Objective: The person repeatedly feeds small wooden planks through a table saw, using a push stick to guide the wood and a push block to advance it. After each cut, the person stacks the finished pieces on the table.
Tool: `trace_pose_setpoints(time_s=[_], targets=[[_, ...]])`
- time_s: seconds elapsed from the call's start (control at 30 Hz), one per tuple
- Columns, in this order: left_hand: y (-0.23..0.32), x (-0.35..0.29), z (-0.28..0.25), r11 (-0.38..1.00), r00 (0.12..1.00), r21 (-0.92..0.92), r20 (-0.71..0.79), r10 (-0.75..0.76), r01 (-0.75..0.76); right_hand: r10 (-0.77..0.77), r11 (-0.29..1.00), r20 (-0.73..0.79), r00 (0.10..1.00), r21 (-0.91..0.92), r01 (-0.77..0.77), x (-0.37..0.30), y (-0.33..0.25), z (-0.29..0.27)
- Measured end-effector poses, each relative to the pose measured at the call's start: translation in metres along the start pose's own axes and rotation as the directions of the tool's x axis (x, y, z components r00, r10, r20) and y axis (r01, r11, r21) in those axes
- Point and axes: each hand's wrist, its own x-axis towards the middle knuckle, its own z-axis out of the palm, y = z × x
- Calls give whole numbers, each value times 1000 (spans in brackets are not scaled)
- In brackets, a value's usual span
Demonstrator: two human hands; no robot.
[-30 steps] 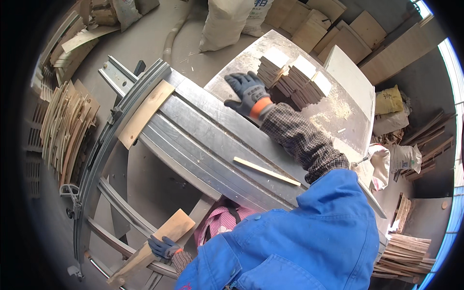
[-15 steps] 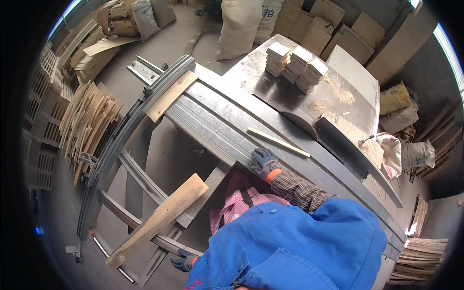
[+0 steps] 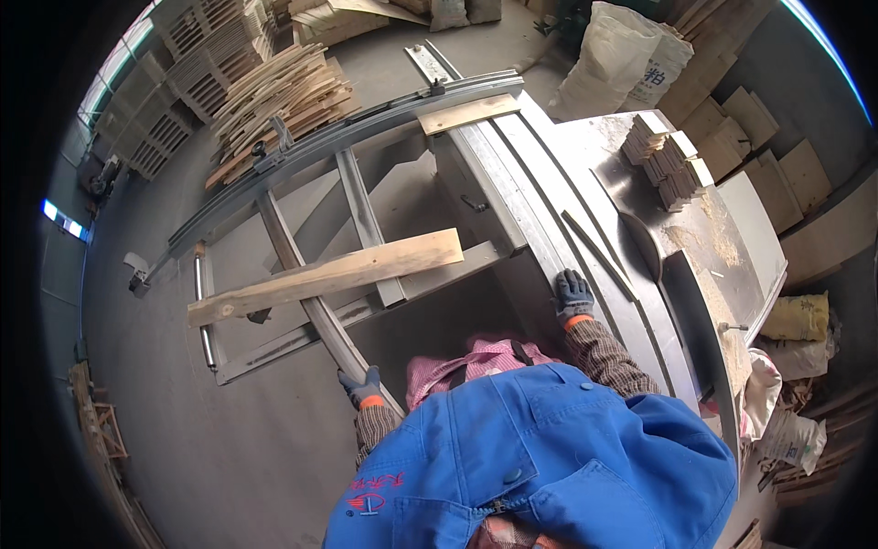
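Observation:
My left hand [image 3: 359, 388], in a grey glove with an orange cuff, straddles a metal rail [image 3: 325, 320] of the side frame, fingers on one side and thumb on the other. My right hand [image 3: 574, 295], gloved alike, lies with fingers spread on the grey sliding table [image 3: 521, 206] of a panel saw. Beside it is a thin wooden strip [image 3: 599, 256]. A long wooden board [image 3: 338, 274] lies across the frame rails, ahead of my left hand. A shorter board [image 3: 468, 113] rests against the fence [image 3: 366, 119] at the far end.
Right of the strip are a round saw blade [image 3: 644, 245] and a dark long guide [image 3: 692, 311]. Stacked small wooden pieces [image 3: 666, 165] stand on the machine top among sawdust. Piled slats [image 3: 279, 96] lie far left; a white sack [image 3: 608, 55] stands at the back.
My view has turned left, so the machine appears swung clockwise. My left hand has come onto the rail; my right hand stays on the sliding table.

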Motion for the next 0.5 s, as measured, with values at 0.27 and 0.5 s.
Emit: trace_pose_setpoints(time_s=[0.27, 0.5], targets=[[-10, -22, -18, 985, 999, -166, 11, -34, 35, -64, 998, -57, 996, -1, 64, -34, 19, 11], [-19, -20, -7, 993, 995, -114, 93, 22, -11, -134, 989, -178, 975, 31, 142, -68, 27, -2]])
